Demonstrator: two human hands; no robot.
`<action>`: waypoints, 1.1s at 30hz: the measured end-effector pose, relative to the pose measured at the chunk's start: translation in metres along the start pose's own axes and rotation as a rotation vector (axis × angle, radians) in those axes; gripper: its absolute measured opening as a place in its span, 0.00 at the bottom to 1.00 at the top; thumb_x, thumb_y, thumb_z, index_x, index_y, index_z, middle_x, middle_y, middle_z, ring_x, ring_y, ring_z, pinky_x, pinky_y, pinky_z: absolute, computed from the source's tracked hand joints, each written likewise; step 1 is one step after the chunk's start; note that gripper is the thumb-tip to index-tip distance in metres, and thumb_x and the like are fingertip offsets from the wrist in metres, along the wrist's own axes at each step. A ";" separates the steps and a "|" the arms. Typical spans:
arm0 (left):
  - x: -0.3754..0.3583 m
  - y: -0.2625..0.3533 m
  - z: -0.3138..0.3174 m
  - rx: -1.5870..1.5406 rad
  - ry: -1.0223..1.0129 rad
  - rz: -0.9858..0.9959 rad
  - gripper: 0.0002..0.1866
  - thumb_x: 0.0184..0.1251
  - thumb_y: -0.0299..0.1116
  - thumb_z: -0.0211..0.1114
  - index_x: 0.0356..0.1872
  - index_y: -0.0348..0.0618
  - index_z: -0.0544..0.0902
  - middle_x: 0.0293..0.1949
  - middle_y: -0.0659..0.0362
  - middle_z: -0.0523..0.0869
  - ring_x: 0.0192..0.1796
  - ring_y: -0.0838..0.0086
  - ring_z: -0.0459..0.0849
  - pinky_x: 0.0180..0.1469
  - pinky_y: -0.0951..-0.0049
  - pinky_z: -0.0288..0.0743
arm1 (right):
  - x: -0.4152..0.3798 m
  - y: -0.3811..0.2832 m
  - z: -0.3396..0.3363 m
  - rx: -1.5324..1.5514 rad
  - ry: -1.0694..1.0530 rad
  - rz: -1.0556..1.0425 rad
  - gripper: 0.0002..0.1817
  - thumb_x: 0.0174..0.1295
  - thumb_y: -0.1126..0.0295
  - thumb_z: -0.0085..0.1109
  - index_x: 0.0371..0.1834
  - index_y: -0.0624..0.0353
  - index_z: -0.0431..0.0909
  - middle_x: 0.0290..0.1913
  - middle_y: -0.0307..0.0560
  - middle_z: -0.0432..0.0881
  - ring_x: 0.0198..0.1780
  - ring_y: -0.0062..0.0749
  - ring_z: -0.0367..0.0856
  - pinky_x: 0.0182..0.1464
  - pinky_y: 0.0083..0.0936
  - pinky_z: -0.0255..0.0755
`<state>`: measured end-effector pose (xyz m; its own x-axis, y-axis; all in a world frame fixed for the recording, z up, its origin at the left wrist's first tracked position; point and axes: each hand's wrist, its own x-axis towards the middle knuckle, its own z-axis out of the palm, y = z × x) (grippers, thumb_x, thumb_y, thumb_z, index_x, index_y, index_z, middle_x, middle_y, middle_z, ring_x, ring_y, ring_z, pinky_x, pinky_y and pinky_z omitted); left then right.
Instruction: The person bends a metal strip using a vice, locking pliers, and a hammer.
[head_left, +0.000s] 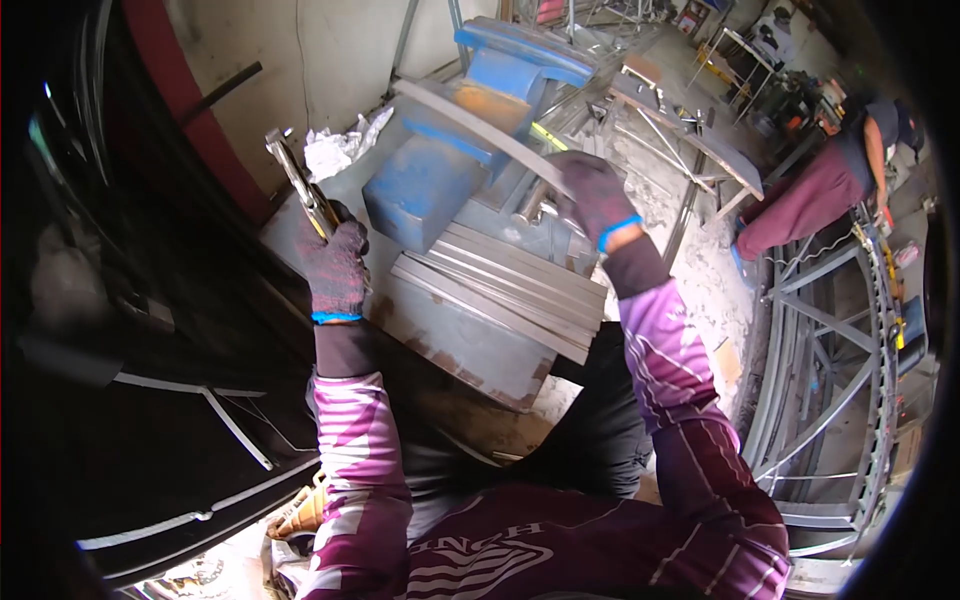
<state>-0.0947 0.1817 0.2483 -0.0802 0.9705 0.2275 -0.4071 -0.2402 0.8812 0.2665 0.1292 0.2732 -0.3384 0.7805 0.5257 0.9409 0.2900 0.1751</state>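
My left hand (pixel 335 265), in a dark knit glove with a blue cuff, is closed around a pair of locking pliers (pixel 290 168) whose jaws point up and away. My gloved right hand (pixel 592 195) is closed on one end of a flat metal bar (pixel 480 128). The bar slants up to the left, across a worn blue metal block (pixel 420 185) that looks like part of a large vise. Several similar flat bars (pixel 500 285) lie side by side on the metal work surface (pixel 450 345) nearer my body. Under my right hand, a shiny metal piece (pixel 530 205) is partly hidden.
Crumpled white plastic (pixel 345 145) sits at the wall side of the bench. A yellow strip (pixel 550 135) lies behind the bar. At the right, another person (pixel 830 185) bends beside a welded steel frame (pixel 830 370). A low wooden bench (pixel 690 130) stands farther back.
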 end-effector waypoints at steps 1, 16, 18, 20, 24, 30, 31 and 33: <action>0.000 0.000 0.000 0.013 0.013 -0.001 0.11 0.55 0.19 0.61 0.40 0.42 0.77 0.26 0.64 0.76 0.24 0.79 0.73 0.25 0.78 0.66 | 0.020 0.001 0.017 -0.012 0.121 -0.099 0.18 0.53 0.77 0.61 0.49 0.57 0.82 0.41 0.52 0.85 0.39 0.42 0.86 0.41 0.32 0.83; -0.002 0.007 0.012 0.396 -0.027 0.098 0.15 0.53 0.15 0.62 0.43 0.40 0.77 0.31 0.65 0.75 0.32 0.81 0.74 0.34 0.78 0.71 | 0.039 -0.034 0.026 1.772 0.041 0.669 0.15 0.61 0.75 0.61 0.52 0.58 0.80 0.41 0.41 0.83 0.45 0.26 0.80 0.41 0.26 0.79; 0.007 0.027 0.028 0.487 -0.060 0.179 0.14 0.53 0.17 0.61 0.43 0.39 0.77 0.31 0.65 0.75 0.32 0.80 0.74 0.35 0.77 0.72 | 0.036 -0.036 0.021 1.708 0.084 0.654 0.15 0.62 0.75 0.60 0.53 0.61 0.79 0.41 0.42 0.83 0.42 0.25 0.81 0.39 0.26 0.79; 0.027 0.056 0.057 0.579 -0.140 0.161 0.14 0.53 0.18 0.60 0.43 0.38 0.77 0.28 0.65 0.75 0.30 0.79 0.73 0.34 0.78 0.71 | 0.037 -0.040 0.020 1.659 0.083 0.688 0.16 0.59 0.80 0.63 0.51 0.61 0.79 0.40 0.45 0.83 0.33 0.27 0.80 0.34 0.27 0.76; 0.094 0.062 0.112 0.688 -0.370 0.020 0.10 0.58 0.23 0.60 0.42 0.37 0.81 0.23 0.63 0.78 0.24 0.76 0.74 0.28 0.73 0.70 | 0.043 -0.035 0.039 1.660 0.105 0.679 0.15 0.58 0.77 0.64 0.49 0.61 0.80 0.38 0.44 0.84 0.34 0.27 0.82 0.38 0.27 0.78; 0.156 0.001 0.147 0.969 -0.547 -0.154 0.10 0.61 0.30 0.66 0.42 0.38 0.82 0.25 0.61 0.79 0.22 0.75 0.75 0.27 0.71 0.71 | 0.066 -0.045 0.070 1.321 0.300 0.709 0.09 0.56 0.72 0.67 0.39 0.60 0.82 0.33 0.45 0.85 0.35 0.26 0.84 0.40 0.28 0.80; 0.149 0.004 0.148 1.028 -0.574 -0.094 0.13 0.58 0.31 0.66 0.43 0.37 0.84 0.28 0.57 0.83 0.28 0.70 0.80 0.34 0.68 0.74 | 0.069 -0.045 0.067 1.170 0.350 0.636 0.09 0.55 0.72 0.67 0.39 0.59 0.82 0.33 0.45 0.84 0.34 0.27 0.84 0.38 0.29 0.80; 0.142 0.006 0.146 1.047 -0.614 -0.044 0.17 0.55 0.32 0.67 0.46 0.36 0.85 0.32 0.50 0.87 0.36 0.65 0.85 0.43 0.65 0.78 | 0.073 -0.043 0.063 1.238 0.326 0.667 0.10 0.55 0.72 0.67 0.40 0.58 0.82 0.33 0.46 0.84 0.33 0.28 0.83 0.38 0.29 0.80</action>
<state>0.0240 0.3147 0.3461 0.4753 0.8744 0.0974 0.5561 -0.3843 0.7369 0.2000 0.2088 0.2518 0.3281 0.8497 0.4128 0.2440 0.3459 -0.9060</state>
